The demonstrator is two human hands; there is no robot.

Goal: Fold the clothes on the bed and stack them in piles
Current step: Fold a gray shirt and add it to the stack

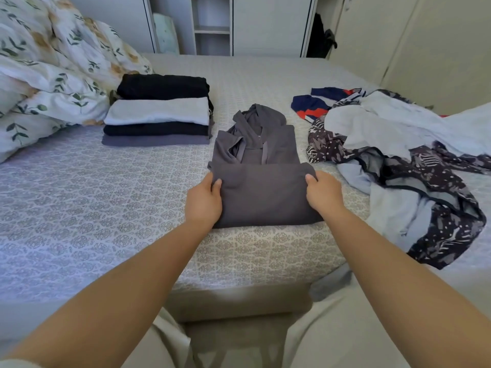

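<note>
A dark grey hoodie (261, 189) lies in the middle of the bed, its lower half folded up over the body, hood and drawstrings pointing away from me. My left hand (204, 200) grips the left edge of the folded part, thumb on top. My right hand (322, 193) grips the right edge the same way. A pile of folded clothes (159, 112), black, white, dark and grey layers, sits to the back left. Unfolded clothes (398, 144), pale blue, dark patterned and red-navy pieces, are heaped on the right.
A floral duvet (50, 65) is bunched at the far left. The patterned bedsheet (106, 208) spreads wide in front left. White wardrobes and shelves (212, 25) stand beyond the bed. My legs in light trousers are at the near edge.
</note>
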